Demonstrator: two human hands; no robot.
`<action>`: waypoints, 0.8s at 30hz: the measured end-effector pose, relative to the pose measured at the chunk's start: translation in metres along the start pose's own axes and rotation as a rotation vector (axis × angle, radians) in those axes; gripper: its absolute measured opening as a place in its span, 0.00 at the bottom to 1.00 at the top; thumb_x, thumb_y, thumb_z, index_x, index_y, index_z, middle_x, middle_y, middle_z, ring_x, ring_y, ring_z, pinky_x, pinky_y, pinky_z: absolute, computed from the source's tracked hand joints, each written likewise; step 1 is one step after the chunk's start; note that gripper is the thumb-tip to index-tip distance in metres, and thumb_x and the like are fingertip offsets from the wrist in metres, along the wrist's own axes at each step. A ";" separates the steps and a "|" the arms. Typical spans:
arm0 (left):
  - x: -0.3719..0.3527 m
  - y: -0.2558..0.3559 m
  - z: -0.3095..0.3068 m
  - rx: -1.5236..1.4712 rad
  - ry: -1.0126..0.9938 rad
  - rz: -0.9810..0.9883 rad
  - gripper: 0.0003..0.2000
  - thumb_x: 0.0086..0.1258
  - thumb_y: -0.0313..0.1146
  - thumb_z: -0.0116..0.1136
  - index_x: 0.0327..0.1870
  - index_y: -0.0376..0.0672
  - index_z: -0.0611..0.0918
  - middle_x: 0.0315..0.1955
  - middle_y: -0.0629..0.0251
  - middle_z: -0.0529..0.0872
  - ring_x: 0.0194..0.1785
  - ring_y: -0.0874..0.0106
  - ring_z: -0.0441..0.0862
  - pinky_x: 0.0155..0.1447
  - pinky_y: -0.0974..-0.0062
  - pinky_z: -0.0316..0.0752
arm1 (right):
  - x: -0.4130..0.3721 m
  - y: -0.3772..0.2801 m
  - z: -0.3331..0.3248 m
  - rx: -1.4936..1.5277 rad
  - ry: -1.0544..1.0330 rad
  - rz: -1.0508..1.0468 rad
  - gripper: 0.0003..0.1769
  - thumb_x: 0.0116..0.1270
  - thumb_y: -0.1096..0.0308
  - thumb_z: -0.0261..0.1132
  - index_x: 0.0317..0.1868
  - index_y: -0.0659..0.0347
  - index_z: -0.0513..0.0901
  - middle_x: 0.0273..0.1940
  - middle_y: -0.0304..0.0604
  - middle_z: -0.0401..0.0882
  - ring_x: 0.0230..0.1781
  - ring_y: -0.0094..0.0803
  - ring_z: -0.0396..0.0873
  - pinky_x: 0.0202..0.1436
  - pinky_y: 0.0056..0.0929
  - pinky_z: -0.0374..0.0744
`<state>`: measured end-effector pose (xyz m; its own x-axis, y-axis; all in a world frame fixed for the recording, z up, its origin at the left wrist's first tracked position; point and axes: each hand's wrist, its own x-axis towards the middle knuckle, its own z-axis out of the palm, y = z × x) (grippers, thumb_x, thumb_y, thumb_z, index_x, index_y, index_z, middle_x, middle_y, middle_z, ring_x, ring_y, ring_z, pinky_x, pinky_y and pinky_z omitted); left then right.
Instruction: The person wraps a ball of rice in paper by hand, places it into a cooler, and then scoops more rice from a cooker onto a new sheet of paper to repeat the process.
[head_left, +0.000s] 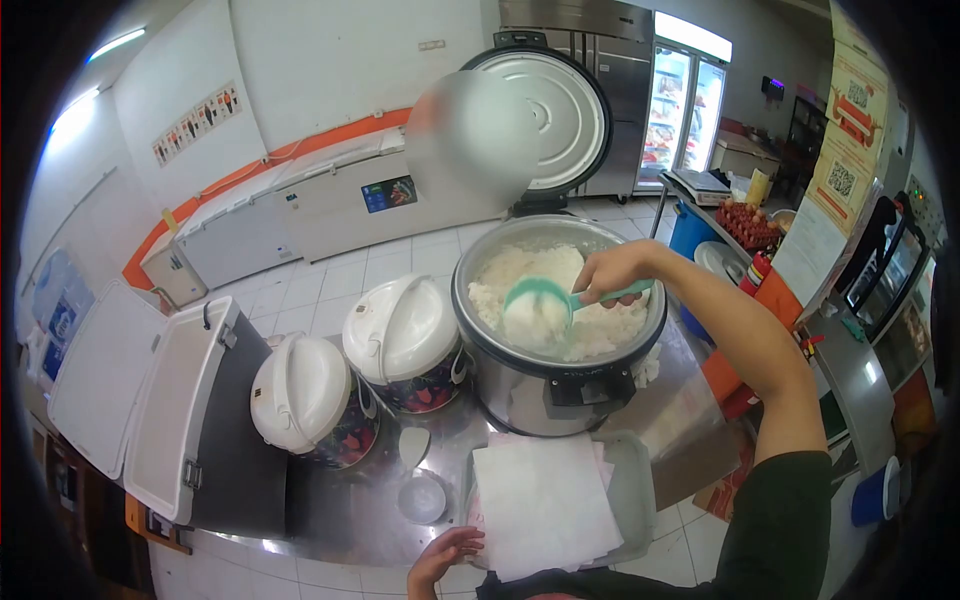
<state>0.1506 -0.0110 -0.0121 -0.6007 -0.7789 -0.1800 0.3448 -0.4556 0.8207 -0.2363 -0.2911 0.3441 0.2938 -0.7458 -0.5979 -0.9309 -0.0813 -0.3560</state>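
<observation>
My right hand (612, 272) is closed around the handle of a green scoop (540, 305). White rice fills the scoop's bowl, which rests in the rice (605, 325) inside a large metal cooker (545, 395). The cooker's round lid (545, 120) stands raised behind it. My left hand (450, 553) is at the front edge of the table, its fingers apart at the left edge of a stack of white paper sheets (545, 505). The sheets lie over a pale tray (632, 490). Left of them are a small clear bowl (422, 498) and a flat white paddle (413, 446).
Two lidded rice containers (400, 330) stand left of the cooker on the metal table (340, 510). An open cooler box (185, 420) is further left. At the right are a tray of eggs (748, 226) and a blue bin (690, 232). Chest freezers line the back wall.
</observation>
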 end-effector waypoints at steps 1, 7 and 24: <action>0.000 0.003 0.002 0.002 0.002 -0.003 0.37 0.63 0.54 0.62 0.64 0.33 0.68 0.60 0.50 0.74 0.60 0.60 0.75 0.64 0.63 0.68 | -0.002 0.004 -0.003 0.167 -0.051 0.026 0.18 0.69 0.61 0.56 0.56 0.56 0.78 0.28 0.37 0.73 0.17 0.24 0.68 0.20 0.27 0.69; -0.014 0.004 0.015 0.047 0.069 0.049 0.37 0.63 0.54 0.62 0.64 0.34 0.69 0.60 0.52 0.74 0.60 0.61 0.75 0.63 0.63 0.68 | -0.038 0.020 0.033 0.497 -0.071 -0.177 0.15 0.70 0.63 0.55 0.53 0.58 0.76 0.25 0.37 0.70 0.15 0.21 0.65 0.17 0.24 0.65; 0.037 -0.032 0.082 1.190 0.598 0.150 0.27 0.54 0.39 0.70 0.57 0.46 0.76 0.57 0.53 0.76 0.63 0.53 0.69 0.66 0.59 0.65 | -0.002 0.080 0.418 0.155 0.713 -0.284 0.25 0.61 0.70 0.64 0.60 0.49 0.78 0.34 0.42 0.76 0.34 0.39 0.77 0.38 0.37 0.75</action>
<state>0.0584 0.0095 -0.0004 -0.1013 -0.9948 -0.0040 -0.6378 0.0619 0.7677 -0.2202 -0.0199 0.0164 0.2570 -0.9591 0.1186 -0.7848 -0.2787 -0.5535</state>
